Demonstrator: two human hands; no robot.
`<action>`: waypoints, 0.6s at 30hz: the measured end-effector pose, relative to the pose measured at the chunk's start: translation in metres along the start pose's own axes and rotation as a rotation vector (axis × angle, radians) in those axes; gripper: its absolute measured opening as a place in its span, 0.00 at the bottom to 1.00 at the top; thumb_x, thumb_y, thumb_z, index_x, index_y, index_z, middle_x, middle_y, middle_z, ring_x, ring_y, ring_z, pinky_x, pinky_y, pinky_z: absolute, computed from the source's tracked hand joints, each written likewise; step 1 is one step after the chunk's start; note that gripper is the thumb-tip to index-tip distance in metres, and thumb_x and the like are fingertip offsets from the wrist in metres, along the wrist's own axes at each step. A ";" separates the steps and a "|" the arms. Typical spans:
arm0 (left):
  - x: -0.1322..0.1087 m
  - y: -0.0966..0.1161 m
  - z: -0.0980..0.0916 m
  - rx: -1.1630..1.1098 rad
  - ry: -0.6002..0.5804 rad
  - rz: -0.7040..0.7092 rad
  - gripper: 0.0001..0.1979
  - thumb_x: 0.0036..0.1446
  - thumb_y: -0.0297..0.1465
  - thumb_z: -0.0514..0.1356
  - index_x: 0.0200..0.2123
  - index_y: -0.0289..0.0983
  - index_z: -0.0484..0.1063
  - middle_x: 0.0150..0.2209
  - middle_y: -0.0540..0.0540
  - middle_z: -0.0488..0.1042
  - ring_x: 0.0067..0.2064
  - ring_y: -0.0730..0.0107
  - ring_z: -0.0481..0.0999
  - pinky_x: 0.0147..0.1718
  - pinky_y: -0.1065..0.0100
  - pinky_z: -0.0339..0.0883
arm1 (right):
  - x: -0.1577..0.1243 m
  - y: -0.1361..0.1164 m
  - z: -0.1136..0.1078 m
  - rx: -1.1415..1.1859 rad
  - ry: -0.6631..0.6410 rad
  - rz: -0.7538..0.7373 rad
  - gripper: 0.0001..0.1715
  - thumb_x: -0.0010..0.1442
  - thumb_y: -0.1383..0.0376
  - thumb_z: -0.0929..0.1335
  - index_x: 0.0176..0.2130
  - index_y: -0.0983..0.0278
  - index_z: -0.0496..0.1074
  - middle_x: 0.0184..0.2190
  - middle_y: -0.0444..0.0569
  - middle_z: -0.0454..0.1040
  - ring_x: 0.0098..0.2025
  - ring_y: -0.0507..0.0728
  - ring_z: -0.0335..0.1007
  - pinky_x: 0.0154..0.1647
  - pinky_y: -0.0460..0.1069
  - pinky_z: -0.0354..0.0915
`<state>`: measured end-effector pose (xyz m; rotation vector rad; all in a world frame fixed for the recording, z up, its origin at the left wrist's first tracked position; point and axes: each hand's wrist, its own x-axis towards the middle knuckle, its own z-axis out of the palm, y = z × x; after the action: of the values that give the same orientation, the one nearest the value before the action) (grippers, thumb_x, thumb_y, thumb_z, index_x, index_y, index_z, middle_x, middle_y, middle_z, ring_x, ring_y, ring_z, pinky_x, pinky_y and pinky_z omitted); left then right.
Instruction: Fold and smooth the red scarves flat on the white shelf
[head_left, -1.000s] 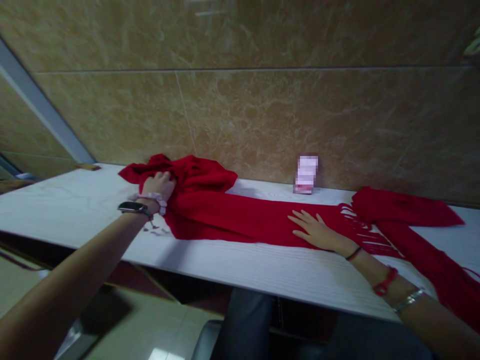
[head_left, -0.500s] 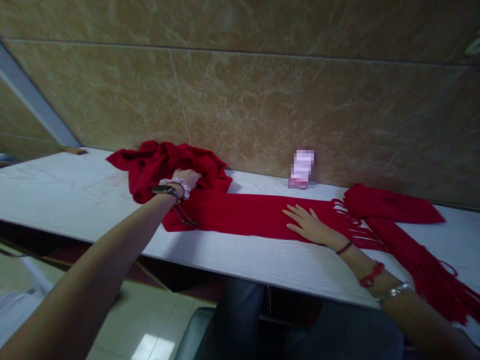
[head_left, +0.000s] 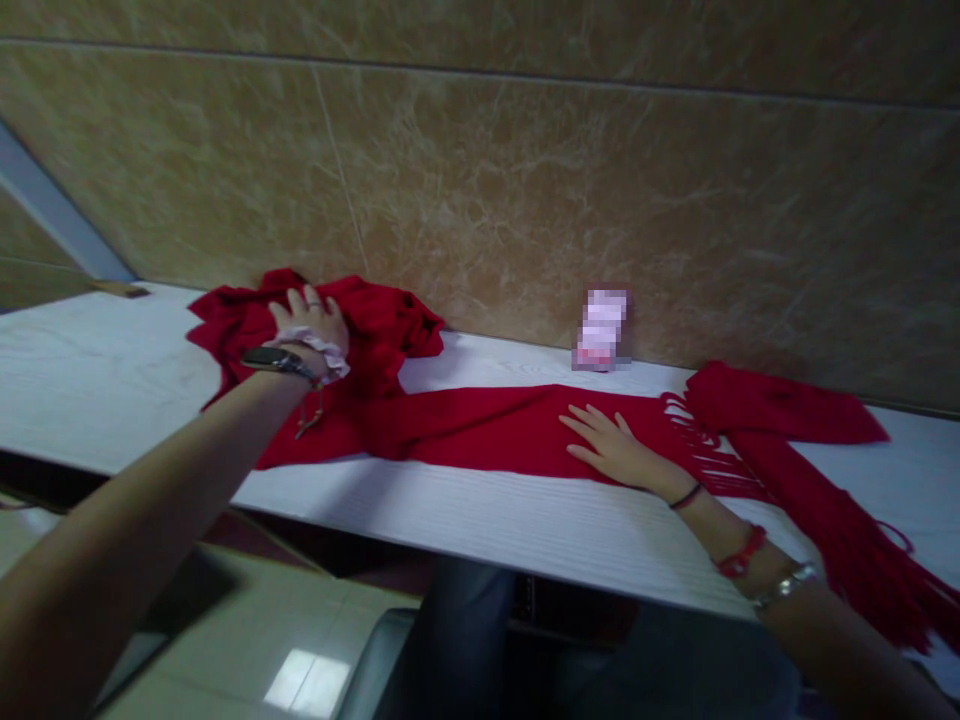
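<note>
A red fringed scarf [head_left: 480, 428] lies lengthwise on the white tabletop, its left part bunched in a loose heap against the wall. On that heap rests my left hand [head_left: 309, 318], fingers spread and a ring showing; a watch and a pale scrunchie are at the wrist. My right hand [head_left: 611, 448] lies flat on the smooth stretch of the scarf near its fringed end, fingers apart. Beside that fringe is another piece of red fringed fabric [head_left: 795, 412], folded, with its tassels trailing toward the lower right.
A blurred-out pink and white object [head_left: 602, 330] stands close to the marbled tile wall [head_left: 480, 190]. At the table's far left is a small brown piece [head_left: 120, 288]. The white table's front edge [head_left: 480, 560] runs above my legs and a dark chair seat.
My left hand has moved left and its fingers have spread. The heap has shifted left, and faint creases now cross the flat stretch. My right hand has stayed in place.
</note>
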<state>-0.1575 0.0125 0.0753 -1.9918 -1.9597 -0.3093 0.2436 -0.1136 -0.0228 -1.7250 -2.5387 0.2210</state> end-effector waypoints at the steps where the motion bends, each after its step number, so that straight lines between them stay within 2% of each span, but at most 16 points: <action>1: -0.010 0.021 -0.001 0.021 0.089 -0.004 0.22 0.60 0.21 0.41 0.57 0.20 0.53 0.61 0.23 0.47 0.62 0.36 0.43 0.52 0.36 0.44 | 0.000 0.000 0.000 0.004 0.002 -0.004 0.33 0.62 0.48 0.53 0.62 0.57 0.52 0.65 0.53 0.48 0.66 0.65 0.38 0.57 0.73 0.41; 2: -0.020 0.043 -0.001 0.002 0.140 0.135 0.23 0.60 0.23 0.44 0.59 0.23 0.53 0.62 0.26 0.45 0.63 0.40 0.42 0.54 0.40 0.44 | 0.000 0.001 0.000 0.009 0.005 -0.009 0.33 0.62 0.48 0.53 0.62 0.57 0.52 0.64 0.53 0.48 0.66 0.65 0.39 0.57 0.73 0.42; 3: -0.031 0.066 -0.001 -0.052 0.118 0.373 0.24 0.59 0.23 0.46 0.60 0.28 0.53 0.63 0.30 0.46 0.63 0.45 0.44 0.56 0.46 0.46 | 0.000 0.001 -0.001 0.011 0.012 -0.013 0.33 0.62 0.49 0.54 0.62 0.58 0.53 0.64 0.54 0.49 0.66 0.65 0.39 0.57 0.74 0.42; 4: -0.041 0.088 0.001 -0.126 0.039 0.620 0.24 0.59 0.24 0.49 0.59 0.31 0.55 0.63 0.34 0.49 0.63 0.53 0.48 0.58 0.53 0.49 | -0.001 0.002 -0.003 0.011 0.026 -0.022 0.32 0.62 0.49 0.55 0.61 0.58 0.55 0.64 0.54 0.50 0.65 0.65 0.40 0.57 0.73 0.42; 5: -0.051 0.109 0.005 -0.209 -0.017 0.798 0.23 0.59 0.26 0.49 0.58 0.32 0.58 0.62 0.36 0.52 0.62 0.59 0.52 0.59 0.59 0.50 | -0.002 0.002 -0.005 0.012 0.046 -0.041 0.31 0.62 0.50 0.56 0.60 0.59 0.57 0.63 0.54 0.52 0.65 0.65 0.41 0.58 0.73 0.42; 8: -0.075 0.155 0.025 -0.391 -0.177 1.170 0.20 0.61 0.32 0.52 0.56 0.37 0.62 0.59 0.42 0.60 0.60 0.66 0.58 0.58 0.65 0.53 | -0.006 0.002 -0.014 0.051 0.082 -0.156 0.29 0.61 0.53 0.60 0.58 0.60 0.61 0.62 0.54 0.55 0.64 0.61 0.46 0.61 0.65 0.46; 10: -0.082 0.170 0.039 -0.484 -0.241 1.207 0.21 0.59 0.35 0.55 0.54 0.35 0.64 0.57 0.42 0.63 0.59 0.67 0.61 0.57 0.67 0.54 | -0.009 0.001 -0.021 0.087 0.037 -0.237 0.28 0.60 0.54 0.61 0.57 0.61 0.63 0.61 0.53 0.58 0.62 0.59 0.51 0.61 0.59 0.51; 13: -0.084 0.174 0.049 -0.550 -0.282 1.162 0.22 0.56 0.39 0.58 0.52 0.35 0.66 0.55 0.42 0.66 0.57 0.67 0.63 0.56 0.67 0.55 | -0.013 0.001 -0.029 0.081 -0.055 -0.277 0.27 0.59 0.55 0.63 0.55 0.61 0.65 0.58 0.52 0.62 0.60 0.57 0.56 0.60 0.56 0.54; 18: -0.092 0.161 0.039 -0.596 -0.279 1.140 0.26 0.53 0.42 0.59 0.52 0.33 0.65 0.54 0.39 0.66 0.55 0.64 0.65 0.54 0.65 0.57 | -0.012 0.002 -0.028 0.054 -0.062 -0.307 0.31 0.56 0.52 0.66 0.55 0.62 0.66 0.58 0.53 0.62 0.61 0.60 0.54 0.60 0.57 0.52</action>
<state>-0.0023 -0.0581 -0.0087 -3.2694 -0.5521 -0.3292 0.2540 -0.1216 0.0046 -1.3060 -2.7669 0.3248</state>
